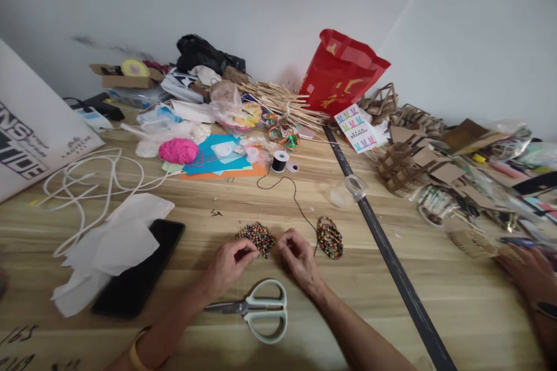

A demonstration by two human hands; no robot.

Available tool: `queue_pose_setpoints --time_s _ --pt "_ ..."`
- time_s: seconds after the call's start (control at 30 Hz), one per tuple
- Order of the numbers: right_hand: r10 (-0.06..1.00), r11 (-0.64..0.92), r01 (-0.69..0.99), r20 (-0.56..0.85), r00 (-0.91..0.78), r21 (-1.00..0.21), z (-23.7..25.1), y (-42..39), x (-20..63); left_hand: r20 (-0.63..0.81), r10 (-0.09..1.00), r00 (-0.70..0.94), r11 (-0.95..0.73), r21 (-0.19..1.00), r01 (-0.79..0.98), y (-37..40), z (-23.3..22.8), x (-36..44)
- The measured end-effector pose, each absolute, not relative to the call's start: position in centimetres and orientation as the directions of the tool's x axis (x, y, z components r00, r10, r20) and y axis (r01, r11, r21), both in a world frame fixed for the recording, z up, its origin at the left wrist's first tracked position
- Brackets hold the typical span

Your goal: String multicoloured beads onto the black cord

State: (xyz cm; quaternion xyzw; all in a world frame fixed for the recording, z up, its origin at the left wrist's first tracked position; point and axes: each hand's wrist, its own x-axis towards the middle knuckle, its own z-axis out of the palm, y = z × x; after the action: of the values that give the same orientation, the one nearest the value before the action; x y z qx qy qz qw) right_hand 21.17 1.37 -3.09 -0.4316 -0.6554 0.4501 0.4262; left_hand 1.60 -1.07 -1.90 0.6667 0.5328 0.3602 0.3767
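Note:
My left hand [235, 259] is closed in a pinch at the near left edge of a pile of small multicoloured beads [257, 235]. Anything between its fingertips is too small to make out. On the pile's right side, my right hand [298, 258] has thumb and forefinger pressed together. A thin black cord [297, 200] winds from a spool [279, 161] down to the outer edge of this hand, which seems to grip it; its end is hidden. Beaded bracelets [330, 237] lie just right of that hand. Scissors with pale green handles [266, 310] rest below both hands.
At left are a black phone [138, 269] under white paper [111, 237] and a coiled white cable [113, 177]. Pink yarn [178, 151] and a red bag [343, 72] stand farther back. Another person's hand [528, 272] is at far right, beside woven pieces [398, 165].

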Motion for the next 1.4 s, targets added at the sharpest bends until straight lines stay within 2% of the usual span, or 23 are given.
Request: queue_pose_setpoints --time_s 0.13,0.5,0.83,1.1,1.4 --pt "0.967 0.1 0.136 0.065 -0.245 -0.986 -3.3 1.7 21.1 0.129 0.971 0.199 -0.21 0.858 0.468 -1.0 -2.6 1.7" --pt "0.964 0.052 0.065 0.033 -0.263 -0.997 -3.4 2.2 21.3 0.194 0.896 0.4 -0.428 0.621 0.657 -1.1 -2.1 3.1" --pt "0.963 0.046 0.031 0.036 -0.266 -0.998 -4.2 2.4 21.6 0.092 0.893 0.441 -0.432 0.451 0.781 -0.9 -1.6 4.2" --pt "0.963 0.056 0.022 0.048 -0.266 -0.998 -4.4 2.5 21.5 0.128 0.87 0.476 -0.487 0.366 0.793 -0.6 -1.6 3.8" --pt "0.963 0.084 0.062 0.065 -0.26 -0.995 -4.0 2.4 21.5 0.147 0.884 0.444 -0.467 0.32 0.824 -0.9 -1.7 4.0"
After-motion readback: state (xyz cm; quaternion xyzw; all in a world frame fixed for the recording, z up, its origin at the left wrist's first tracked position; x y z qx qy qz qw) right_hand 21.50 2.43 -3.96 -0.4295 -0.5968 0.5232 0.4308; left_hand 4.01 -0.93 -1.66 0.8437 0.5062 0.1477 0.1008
